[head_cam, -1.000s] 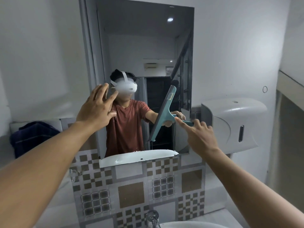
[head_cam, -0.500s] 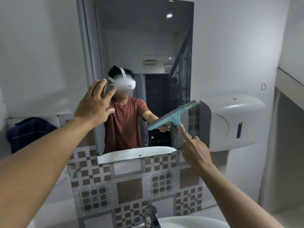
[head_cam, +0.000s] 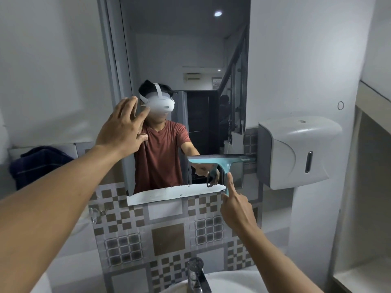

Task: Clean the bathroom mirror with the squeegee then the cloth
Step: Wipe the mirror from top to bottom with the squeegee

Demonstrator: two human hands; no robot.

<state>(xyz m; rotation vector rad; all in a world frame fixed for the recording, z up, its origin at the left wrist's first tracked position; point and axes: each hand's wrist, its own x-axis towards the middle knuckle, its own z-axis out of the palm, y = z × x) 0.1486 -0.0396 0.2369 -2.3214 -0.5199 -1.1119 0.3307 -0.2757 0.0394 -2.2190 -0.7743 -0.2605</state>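
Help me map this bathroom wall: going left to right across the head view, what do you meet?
dark cloth → left hand → squeegee → white wall dispenser

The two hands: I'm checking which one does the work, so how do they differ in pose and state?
The left hand is empty, fingers spread, palm raised by the frameless wall mirror's left edge. The right hand sits lower, its grip shut on the teal plastic squeegee, forefinger along the handle. Both are bare and reach toward the mirror.

Right hand (head_cam: 237, 206) grips teal squeegee (head_cam: 220, 163), blade level near mirror (head_cam: 186, 60) lower right corner. Left hand (head_cam: 122, 127) flat, fingers spread, at mirror's left edge.
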